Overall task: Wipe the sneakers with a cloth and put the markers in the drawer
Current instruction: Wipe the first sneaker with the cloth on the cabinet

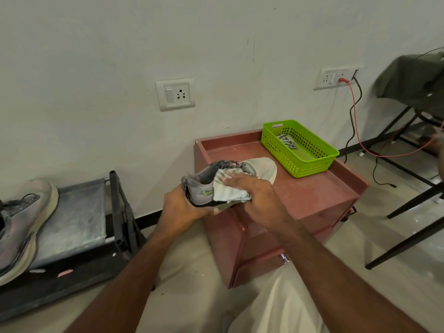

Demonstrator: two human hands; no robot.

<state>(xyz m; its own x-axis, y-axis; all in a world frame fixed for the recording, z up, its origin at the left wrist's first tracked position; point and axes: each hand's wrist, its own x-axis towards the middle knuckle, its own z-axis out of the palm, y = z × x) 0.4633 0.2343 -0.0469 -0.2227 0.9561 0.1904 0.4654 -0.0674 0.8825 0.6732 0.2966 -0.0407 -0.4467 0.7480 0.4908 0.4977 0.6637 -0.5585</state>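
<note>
Sneaker [204, 188] side hidden under cloth [228, 191]; second sneaker [21, 222] cut off.

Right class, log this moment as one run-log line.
step: wiping sneaker | left hand: grips sneaker heel | right hand: presses cloth on its side | second sneaker: on rack

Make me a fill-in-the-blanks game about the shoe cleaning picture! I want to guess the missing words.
1. The left hand grips the heel of a grey ____.
2. The right hand presses a white cloth against the shoe's ____.
3. The basket on the red cabinet is ____ in colour.
4. The other sneaker sits on a black ____.

Missing words: sneaker; side; green; rack
</note>
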